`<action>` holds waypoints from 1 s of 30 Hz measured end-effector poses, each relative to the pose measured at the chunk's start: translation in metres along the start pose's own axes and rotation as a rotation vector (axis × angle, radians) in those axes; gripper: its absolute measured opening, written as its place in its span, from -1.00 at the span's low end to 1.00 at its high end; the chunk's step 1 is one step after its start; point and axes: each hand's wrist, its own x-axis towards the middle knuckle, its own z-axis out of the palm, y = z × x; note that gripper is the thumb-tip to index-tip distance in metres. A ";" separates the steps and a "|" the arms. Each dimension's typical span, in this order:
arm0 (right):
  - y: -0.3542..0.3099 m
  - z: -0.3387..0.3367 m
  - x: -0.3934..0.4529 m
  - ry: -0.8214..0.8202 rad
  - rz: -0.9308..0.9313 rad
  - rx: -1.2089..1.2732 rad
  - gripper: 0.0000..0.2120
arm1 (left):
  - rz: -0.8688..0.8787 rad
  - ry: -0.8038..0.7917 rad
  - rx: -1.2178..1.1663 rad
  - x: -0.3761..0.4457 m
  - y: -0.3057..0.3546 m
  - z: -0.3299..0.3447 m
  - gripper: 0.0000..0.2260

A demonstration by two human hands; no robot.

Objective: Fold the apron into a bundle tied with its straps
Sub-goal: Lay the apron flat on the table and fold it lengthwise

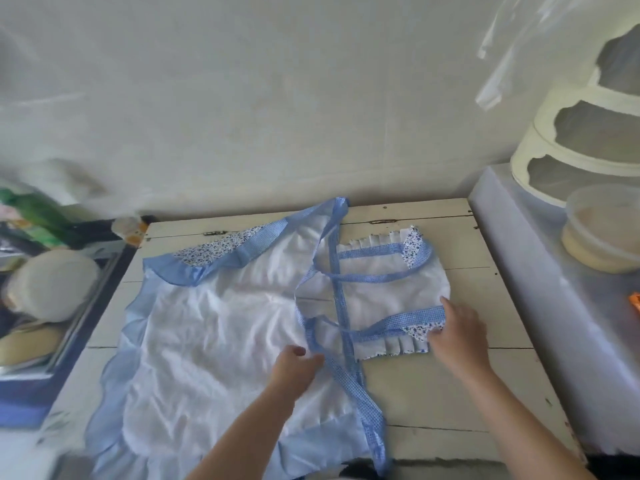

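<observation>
Apron [214, 327] spread flat across a wooden table [485, 282], skirt to the left, bib to the right. Straps [341, 306] crossing over the bib, one trailing toward the near table edge. Left hand [294, 367] on the apron's middle, touching a strap; right hand [457, 334] on the bib's near right corner. Wall behind the table. Lidded container [604, 230] and tiered rack [568, 140] on a counter to the right. Dishes [52, 285] left of the table.

no legible text, labels, brands or numbers anywhere in view
</observation>
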 end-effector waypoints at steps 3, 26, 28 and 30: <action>-0.004 0.006 0.000 -0.031 -0.167 -0.217 -0.31 | 0.079 0.068 0.266 -0.011 0.010 0.013 -0.67; 0.041 -0.017 0.022 0.029 -0.082 -0.125 -0.73 | 0.066 -0.207 0.055 -0.038 -0.013 -0.068 -0.84; 0.037 -0.017 0.012 0.055 0.108 0.023 -0.61 | 0.068 -0.188 0.292 -0.039 -0.025 -0.062 -0.85; 0.037 -0.016 0.005 -0.035 0.267 0.169 -0.43 | 0.102 -0.125 0.422 -0.041 -0.035 -0.052 -0.84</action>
